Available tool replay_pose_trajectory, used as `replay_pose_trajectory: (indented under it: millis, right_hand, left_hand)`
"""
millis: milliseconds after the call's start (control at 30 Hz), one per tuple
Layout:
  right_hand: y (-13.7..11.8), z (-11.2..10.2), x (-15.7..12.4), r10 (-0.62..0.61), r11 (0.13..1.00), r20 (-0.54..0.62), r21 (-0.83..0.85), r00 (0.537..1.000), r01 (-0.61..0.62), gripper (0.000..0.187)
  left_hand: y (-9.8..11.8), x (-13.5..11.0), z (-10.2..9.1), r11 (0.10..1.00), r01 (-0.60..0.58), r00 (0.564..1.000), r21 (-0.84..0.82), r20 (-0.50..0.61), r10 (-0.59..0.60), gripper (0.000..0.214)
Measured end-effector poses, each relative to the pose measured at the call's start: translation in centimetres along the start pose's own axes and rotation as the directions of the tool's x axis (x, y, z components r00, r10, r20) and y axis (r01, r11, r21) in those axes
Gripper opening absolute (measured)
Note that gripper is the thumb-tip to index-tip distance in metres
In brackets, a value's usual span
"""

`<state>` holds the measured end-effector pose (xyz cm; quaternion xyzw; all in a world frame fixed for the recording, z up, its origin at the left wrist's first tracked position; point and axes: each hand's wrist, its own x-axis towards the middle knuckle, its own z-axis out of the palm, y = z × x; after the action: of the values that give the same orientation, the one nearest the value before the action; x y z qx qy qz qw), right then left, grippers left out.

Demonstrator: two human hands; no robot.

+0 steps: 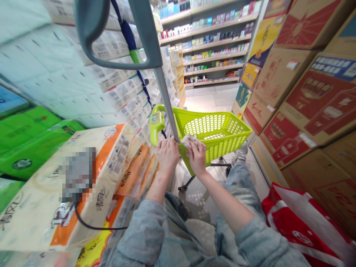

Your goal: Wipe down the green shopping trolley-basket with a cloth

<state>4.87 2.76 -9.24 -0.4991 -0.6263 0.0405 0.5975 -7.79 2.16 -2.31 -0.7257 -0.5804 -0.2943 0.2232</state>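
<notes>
At the foot of the handle, where it met the rim of the basket, the right hand pressed a crumpled white cloth, fingers curled over it. Just beside it, the left hand was closed around the handle's base. The basket stood on the aisle floor before the person's knees. Tissue packs were stacked on the left and cartons on the right. A red bag lay below the cartons, and shelves closed the far end.
</notes>
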Motion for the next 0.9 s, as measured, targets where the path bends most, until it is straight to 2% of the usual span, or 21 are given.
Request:
replay_pose_trajectory:
  millis: [100, 267, 333, 433, 600, 700, 800, 900]
  right_hand:
    - [2.3, -0.6, 1.0, -0.065, 0.996, 0.072, -0.058, 0.995, 0.069, 0.036]
    - [8.2, -3.4, 2.3, 0.009, 0.975, 0.024, -0.222, 1.000, -0.003, 0.031]
    - [9.6, -4.4, 2.8, 0.016, 0.962, 0.023, -0.271, 1.000, -0.009, 0.029]
    - [9.3, -4.6, 3.1, -0.006, 0.956, 0.036, -0.294, 0.999, 0.016, 0.029]
    - [5.1, -2.3, 2.2, -0.104, 0.974, 0.065, -0.196, 0.992, 0.115, 0.034]
    - [3.7, -1.4, 2.0, -0.131, 0.978, 0.083, -0.151, 0.988, 0.143, 0.035]
    - [4.5, -1.7, 2.4, -0.161, 0.973, 0.139, -0.141, 0.977, 0.181, 0.034]
    - [6.8, -2.8, 3.0, -0.158, 0.968, 0.189, -0.162, 0.969, 0.190, 0.033]
  left_hand:
    - [-0.3, 0.0, -0.1, 1.000, -0.008, 1.000, -0.006, 0.022, 0.008, 0.030]
    - [-0.6, 0.0, -0.1, 1.000, -0.028, 0.999, 0.000, 0.027, 0.028, 0.029]
    - [-0.4, 0.1, -0.1, 1.000, -0.031, 0.999, 0.004, 0.023, 0.030, 0.029]
    - [0.0, 0.2, -0.2, 1.000, -0.026, 0.999, -0.006, 0.029, 0.026, 0.029]
    - [0.6, 0.4, -0.1, 1.000, -0.008, 1.000, -0.001, 0.022, 0.008, 0.028]
    - [0.5, 0.4, 0.1, 1.000, -0.020, 1.000, 0.002, 0.012, 0.020, 0.028]
    - [0.1, 0.3, 0.0, 1.000, -0.025, 1.000, 0.002, 0.019, 0.025, 0.027]
    - [-0.2, 0.2, -0.1, 0.999, -0.035, 0.999, 0.006, 0.030, 0.035, 0.026]
